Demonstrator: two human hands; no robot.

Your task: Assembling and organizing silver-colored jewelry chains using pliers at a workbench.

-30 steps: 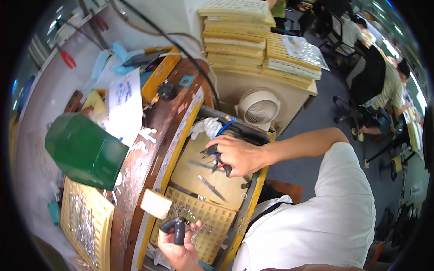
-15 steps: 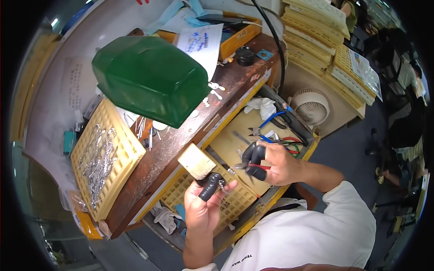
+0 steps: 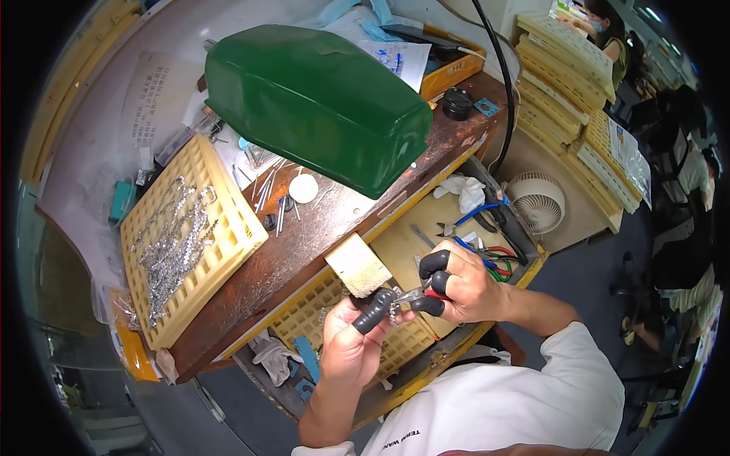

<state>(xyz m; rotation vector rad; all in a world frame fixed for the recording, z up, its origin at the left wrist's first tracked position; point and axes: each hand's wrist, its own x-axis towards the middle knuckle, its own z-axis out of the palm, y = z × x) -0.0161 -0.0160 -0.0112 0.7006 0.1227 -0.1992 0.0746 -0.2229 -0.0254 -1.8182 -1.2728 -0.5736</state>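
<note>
Moved since half a second earlier: right hand [image 3: 475, 285] and pliers [image 3: 414, 294], previously apart from the left hand [image 3: 350, 342], had come across to it, so that the metal tips met the work.

Right hand: fingers curled closed about the red-handled pliers; several wore black covers.

Left hand: fingers pinched together, black-covered, on a short length of silver chain [image 3: 394, 313]; chain and plier tips lay together between the two hands, above the open drawer [image 3: 411, 372]. Whether the tips gripped a link could not be told.

Wooden block [image 3: 357, 264]: one, pale, projected from the worktop [image 3: 228, 304] edge, just beyond the left fingers.

Drawer contents: yellow gridded tray [image 3: 308, 308] beneath the hands; blue-handled cutters [image 3: 468, 216]; tools with red and green handles [image 3: 502, 262]; crumpled white glove [image 3: 465, 194] at the far end.

Worktop, left: yellow tray [image 3: 243, 232], tilted, bore a heap of silver chains [image 3: 171, 254]. Beside it lay a white disc [image 3: 303, 188] and thin rods. Green shade [image 3: 312, 106] hung above.

Beyond the drawer: white fan [image 3: 536, 201]; stacked yellow trays [image 3: 563, 83].
</note>
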